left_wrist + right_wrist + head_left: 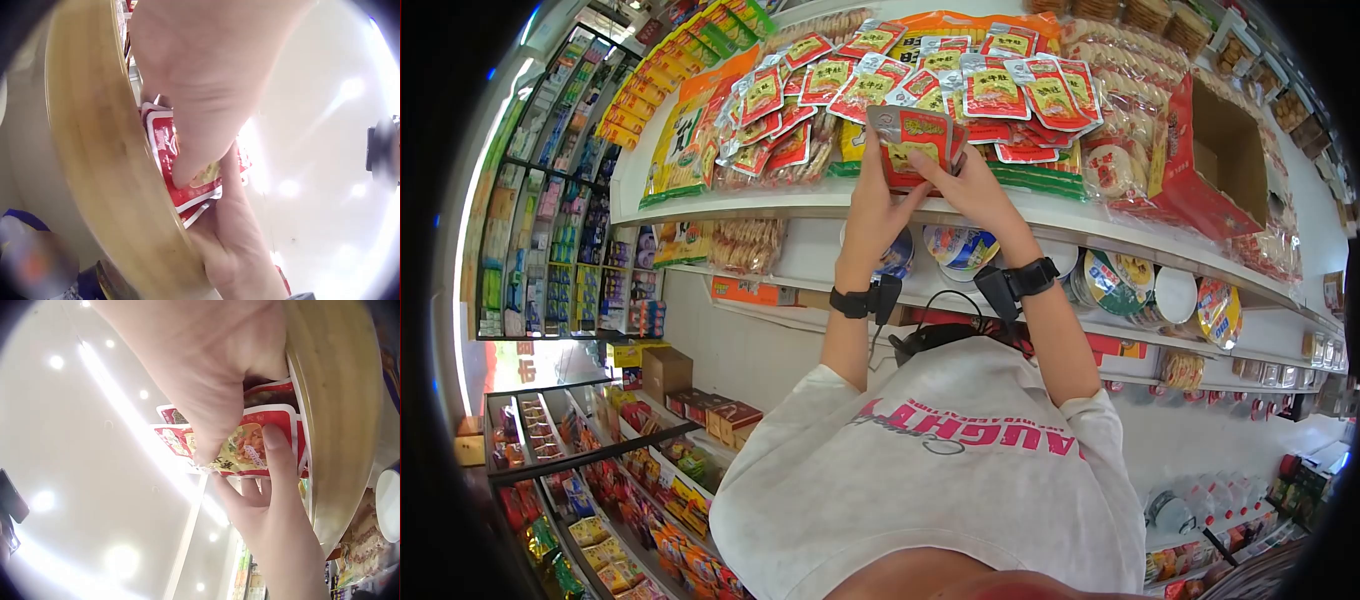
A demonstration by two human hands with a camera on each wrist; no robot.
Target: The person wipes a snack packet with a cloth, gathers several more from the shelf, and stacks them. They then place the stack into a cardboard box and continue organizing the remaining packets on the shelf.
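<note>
Both hands meet at the shelf's front edge in the head view, holding a small stack of red snack packets [912, 135]. My left hand [874, 208] grips the stack from its left side, and my right hand [982, 192] from the right, its thumb across the front. In the right wrist view the top packet [253, 450] shows a food picture on red and yellow, with more packet edges behind it. White edges of stacked packets [164, 147] stick out between the hands in the left wrist view. Just behind them, many similar red packets [865, 85] lie loosely heaped on larger snack bags.
The white shelf [730, 208] has a rounded front edge close under the hands. An opened red carton [1215, 160] stands at the right, beside bagged biscuits [1115, 165]. Lidded tubs [1118, 280] sit on the shelf below. Snack racks [600, 500] fill the lower left.
</note>
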